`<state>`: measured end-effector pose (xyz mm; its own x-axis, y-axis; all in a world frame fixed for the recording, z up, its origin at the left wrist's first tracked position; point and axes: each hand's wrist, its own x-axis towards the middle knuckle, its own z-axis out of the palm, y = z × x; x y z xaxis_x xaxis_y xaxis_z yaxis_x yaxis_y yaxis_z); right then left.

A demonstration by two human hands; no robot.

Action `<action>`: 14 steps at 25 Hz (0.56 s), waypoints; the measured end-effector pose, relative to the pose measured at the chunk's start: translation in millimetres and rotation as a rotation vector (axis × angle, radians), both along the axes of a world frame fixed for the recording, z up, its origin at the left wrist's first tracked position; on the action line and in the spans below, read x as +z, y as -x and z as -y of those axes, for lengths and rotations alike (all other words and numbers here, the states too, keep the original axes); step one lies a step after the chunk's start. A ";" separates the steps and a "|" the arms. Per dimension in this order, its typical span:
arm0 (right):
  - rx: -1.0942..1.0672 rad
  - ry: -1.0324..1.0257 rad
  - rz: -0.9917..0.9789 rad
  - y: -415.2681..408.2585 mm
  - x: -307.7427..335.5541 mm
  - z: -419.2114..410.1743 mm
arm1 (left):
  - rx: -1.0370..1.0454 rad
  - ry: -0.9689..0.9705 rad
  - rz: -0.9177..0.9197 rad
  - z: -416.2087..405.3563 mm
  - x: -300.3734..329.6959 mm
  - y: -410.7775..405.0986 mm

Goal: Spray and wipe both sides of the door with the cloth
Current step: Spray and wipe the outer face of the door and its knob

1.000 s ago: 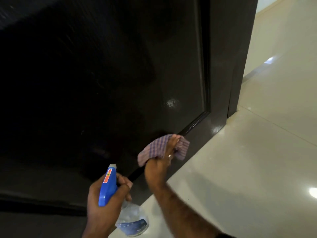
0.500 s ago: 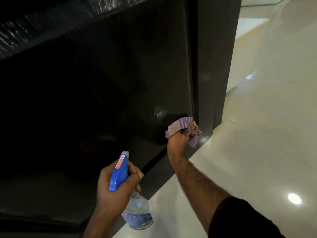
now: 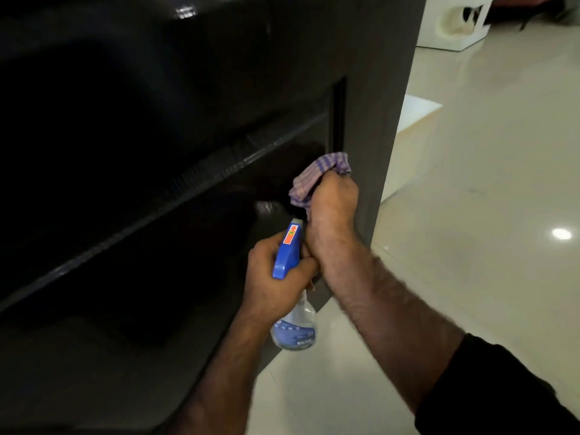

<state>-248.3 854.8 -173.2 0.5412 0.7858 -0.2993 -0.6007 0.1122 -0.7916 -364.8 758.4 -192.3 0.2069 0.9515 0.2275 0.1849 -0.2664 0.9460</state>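
Observation:
A dark glossy door (image 3: pixel 175 127) with recessed panels fills the left and centre of the view. My right hand (image 3: pixel 332 202) grips a bunched purple checked cloth (image 3: pixel 317 177) and presses it against the door near the inner corner of a panel, close to the door's right stile. Just below it, my left hand (image 3: pixel 273 274) holds a spray bottle (image 3: pixel 293 296) by its blue trigger head, nozzle toward the door. The clear bottle body hangs under that hand. A wet sheen shows on the door left of the cloth.
Pale glossy floor tiles (image 3: pixel 470 215) spread to the right of the door, with a bright light reflection. A white low block (image 3: pixel 414 136) stands just past the door's edge, and a white piece of furniture (image 3: pixel 455 23) sits at the top right.
My right hand has wiped the cloth upward along the door near its right edge. My left hand with the bottle has risen close under my right wrist. The view has shifted up.

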 end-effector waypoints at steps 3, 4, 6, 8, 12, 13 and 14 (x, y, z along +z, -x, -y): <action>-0.058 0.002 -0.075 -10.0 66.7 16.0 | 0.031 0.072 0.058 -9.2 40.4 8.5; -0.063 0.010 -0.076 -16.3 75.8 27.1 | 0.031 0.083 0.078 -9.5 53.7 12.8; -0.045 -0.012 -0.116 -18.2 81.6 50.3 | 0.006 0.047 0.087 -5.8 81.9 24.0; 0.018 0.021 -0.129 -10.2 73.4 67.1 | -0.014 -0.004 0.108 5.4 100.1 46.6; 0.164 0.094 -0.071 27.3 69.6 123.9 | 0.008 -0.045 0.169 43.1 113.9 94.6; 0.190 0.098 -0.055 36.0 70.3 137.7 | 0.006 -0.019 0.199 54.1 118.6 105.0; 0.231 0.117 -0.038 45.0 71.4 148.8 | -0.001 0.013 0.214 63.1 123.6 115.0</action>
<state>-293.3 706.0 -101.8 0.3378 0.8461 -0.4124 -0.6293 -0.1228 -0.7674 -479.8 695.3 -68.7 0.1564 0.9545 0.2537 -0.0205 -0.2537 0.9671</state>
